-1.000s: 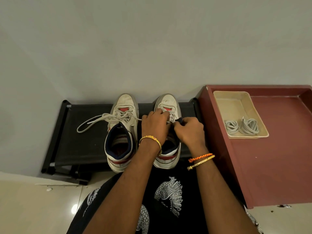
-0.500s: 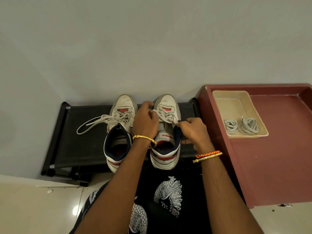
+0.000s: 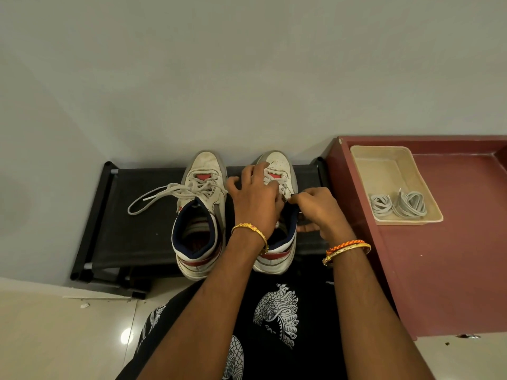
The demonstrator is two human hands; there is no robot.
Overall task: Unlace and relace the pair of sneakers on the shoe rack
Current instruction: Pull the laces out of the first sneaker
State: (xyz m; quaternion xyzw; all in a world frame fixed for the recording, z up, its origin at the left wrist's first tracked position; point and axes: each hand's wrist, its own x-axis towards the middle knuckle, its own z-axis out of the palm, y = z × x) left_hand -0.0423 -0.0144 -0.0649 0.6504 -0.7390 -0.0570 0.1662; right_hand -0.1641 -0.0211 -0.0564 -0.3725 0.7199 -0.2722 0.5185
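Two white high-top sneakers with red and navy trim stand side by side on a black shoe rack (image 3: pixel 142 229), toes toward the wall. The left sneaker (image 3: pixel 201 215) is laced, and its loose grey lace (image 3: pixel 156 194) trails left over the rack. My left hand (image 3: pixel 253 197) lies over the tongue and laces of the right sneaker (image 3: pixel 277 165), fingers spread. My right hand (image 3: pixel 315 207) pinches a lace end at that sneaker's right eyelet side, near the collar. The right sneaker's middle is hidden by both hands.
A maroon table (image 3: pixel 439 270) stands right of the rack. On it sits a beige tray (image 3: pixel 384 165) holding two coiled grey laces (image 3: pixel 397 205). A pale wall lies behind, a glossy tiled floor (image 3: pixel 55 338) at lower left, and my black printed clothing below.
My left hand has slid forward from the collar toward the right sneaker's toe. My right hand has moved slightly outward and back along the collar, still pinching the lace.
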